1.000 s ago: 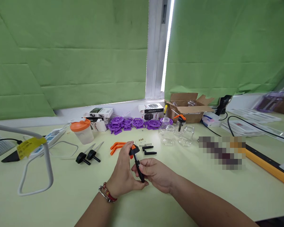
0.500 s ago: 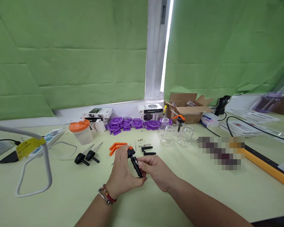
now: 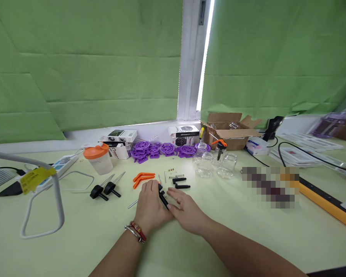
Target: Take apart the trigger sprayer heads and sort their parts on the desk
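My left hand (image 3: 149, 207) rests low on the pale green table (image 3: 75, 246), fingers curled round a black stick-shaped part (image 3: 162, 195) with a bit of orange at its far end. My right hand (image 3: 186, 209) lies just to the right of it, fingers stretched flat and touching the part's near end. Just beyond the hands lie two orange levers (image 3: 143, 178), two small black L-shaped pieces (image 3: 180, 183), a small spring and a few tiny brass bits (image 3: 171, 169). A thin metal pin (image 3: 132, 204) lies left of my left hand.
Two black knobs with metal shafts (image 3: 103, 188) lie to the left. An orange-lidded cup (image 3: 98, 157), purple wheels (image 3: 161, 149), small boxes, clear glass jars (image 3: 216, 166) and a cardboard box (image 3: 227, 132) stand at the back. A white cable loop (image 3: 40, 204) is at the left, an orange-edged bar (image 3: 325, 200) at the right.
Both hands have come down from above the table to its surface with the black part, which has gone from upright to lying nearly flat. My right hand's fingers have opened out.
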### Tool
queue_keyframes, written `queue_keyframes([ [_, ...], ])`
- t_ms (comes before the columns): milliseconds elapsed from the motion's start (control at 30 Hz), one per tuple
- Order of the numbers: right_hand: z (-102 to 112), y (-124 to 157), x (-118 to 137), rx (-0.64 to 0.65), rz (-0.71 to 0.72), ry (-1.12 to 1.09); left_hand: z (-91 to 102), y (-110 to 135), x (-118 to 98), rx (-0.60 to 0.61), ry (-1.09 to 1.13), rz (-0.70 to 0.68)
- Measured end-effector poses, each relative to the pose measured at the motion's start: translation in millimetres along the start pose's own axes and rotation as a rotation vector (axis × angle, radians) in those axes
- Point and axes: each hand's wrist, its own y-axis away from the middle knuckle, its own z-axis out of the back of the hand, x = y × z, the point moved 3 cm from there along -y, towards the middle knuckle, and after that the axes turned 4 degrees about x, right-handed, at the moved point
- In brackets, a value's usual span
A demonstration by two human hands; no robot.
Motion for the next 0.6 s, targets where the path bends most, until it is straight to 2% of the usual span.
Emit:
queue_keyframes([
  [133,2.6,0.4,1.5,-0.003,0.062,0.064,-2.7,-1.1,2.3,0.002,-0.013,0.006],
  [267,3.2,0.1,4.5,0.043,0.070,0.082,-3.8,-0.2,2.6,-0.009,-0.017,0.004],
  [367,4.2,-0.3,4.2,0.013,0.069,0.090,-3.2,0.3,1.6,-0.009,-0.011,0.001],
  [600,3.9,2.0,2.9,0.039,0.098,0.083,-2.9,-0.8,1.3,-0.006,-0.002,0.000],
])
